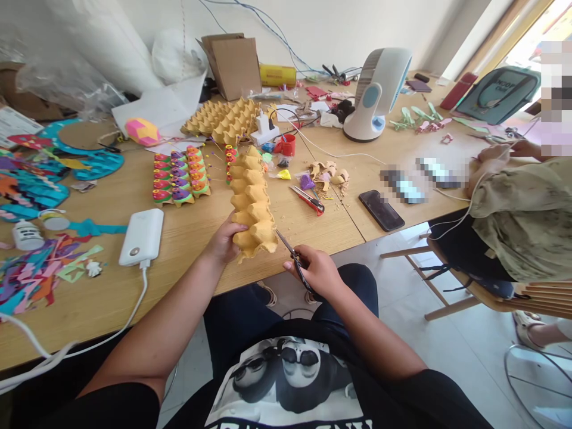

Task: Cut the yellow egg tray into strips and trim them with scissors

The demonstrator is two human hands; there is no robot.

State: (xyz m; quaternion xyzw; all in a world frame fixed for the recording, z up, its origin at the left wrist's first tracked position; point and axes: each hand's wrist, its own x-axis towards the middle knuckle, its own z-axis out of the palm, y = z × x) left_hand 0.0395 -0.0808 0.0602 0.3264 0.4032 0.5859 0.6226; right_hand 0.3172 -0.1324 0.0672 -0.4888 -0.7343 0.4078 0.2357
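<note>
My left hand grips a strip of yellow egg carton by its lower left side, holding it up over the front of the table. In my right hand is a pair of dark-handled scissors, their tip close to the strip's lower right edge. Whether the blades touch the carton I cannot tell. Behind the strip lie a large egg carton tray and rows of painted carton cups in red, purple and orange. Cut carton scraps and a red utility knife lie to its right.
A white power bank with a cable lies at left, near colourful paper scraps. Further back stand a white fan, a cardboard box and a red cup. A black phone lies at right, near a seated person.
</note>
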